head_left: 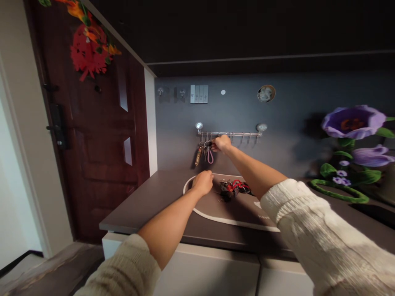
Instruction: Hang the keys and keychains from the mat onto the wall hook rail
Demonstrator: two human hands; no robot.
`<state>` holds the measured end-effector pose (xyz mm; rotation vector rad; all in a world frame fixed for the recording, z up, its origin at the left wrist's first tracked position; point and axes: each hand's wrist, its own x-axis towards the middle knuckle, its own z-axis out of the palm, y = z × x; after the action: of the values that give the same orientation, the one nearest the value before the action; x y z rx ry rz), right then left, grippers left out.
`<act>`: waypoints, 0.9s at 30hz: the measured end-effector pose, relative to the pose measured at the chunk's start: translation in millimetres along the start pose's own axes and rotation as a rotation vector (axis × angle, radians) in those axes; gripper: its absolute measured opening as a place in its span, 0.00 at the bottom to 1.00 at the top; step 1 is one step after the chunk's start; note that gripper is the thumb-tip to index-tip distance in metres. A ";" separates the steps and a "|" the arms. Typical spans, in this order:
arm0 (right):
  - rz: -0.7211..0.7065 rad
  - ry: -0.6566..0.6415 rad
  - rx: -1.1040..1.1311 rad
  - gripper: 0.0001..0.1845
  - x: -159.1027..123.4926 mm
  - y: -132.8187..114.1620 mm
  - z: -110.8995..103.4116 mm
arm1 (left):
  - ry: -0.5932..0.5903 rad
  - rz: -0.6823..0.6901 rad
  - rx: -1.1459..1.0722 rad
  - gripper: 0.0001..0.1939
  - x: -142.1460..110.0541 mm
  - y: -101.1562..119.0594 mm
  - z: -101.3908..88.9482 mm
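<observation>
My right hand (pixel 222 143) is raised to the metal hook rail (pixel 230 133) on the grey wall, fingers pinched on a bunch of keys (pixel 206 151) that hangs at the rail's left end with a pink loop and a brown tag. My left hand (pixel 203 182) rests as a loose fist on the brown mat (pixel 228 213) with a white rim on the counter; I cannot see anything in it. A pile of keys with red straps (pixel 234 187) lies on the mat just right of that hand.
A dark red door (pixel 98 135) with a black lock and a red ornament stands at the left. Purple artificial flowers (pixel 354 123) stand at the right on the counter (pixel 138 213). Wall switches (pixel 199 93) sit above the rail. White cabinet fronts are below.
</observation>
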<state>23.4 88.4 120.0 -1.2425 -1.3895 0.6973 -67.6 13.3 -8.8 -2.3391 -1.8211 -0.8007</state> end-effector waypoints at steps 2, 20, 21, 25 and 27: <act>0.024 0.011 -0.008 0.03 2.1 -1.0 -0.2 | 0.013 0.009 0.002 0.15 0.0 -0.4 0.6; 0.056 -0.021 0.052 0.03 -6.1 23.3 2.5 | 0.022 0.056 -0.084 0.13 1.3 -3.3 0.4; 0.052 -0.029 0.062 0.03 -7.5 25.0 1.3 | 0.023 0.065 -0.109 0.12 1.2 -3.7 0.7; 0.054 -0.044 0.076 0.04 -16.6 31.1 -6.7 | 0.040 0.123 -0.219 0.10 0.2 -5.1 1.9; 0.059 -0.057 0.086 0.04 -23.7 34.6 -12.2 | 0.051 0.173 -0.275 0.09 -1.5 -4.9 1.1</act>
<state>41.7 73.1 83.4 -1.2073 -1.3598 0.8306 -71.9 13.8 -11.6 -2.5661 -1.5471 -1.1362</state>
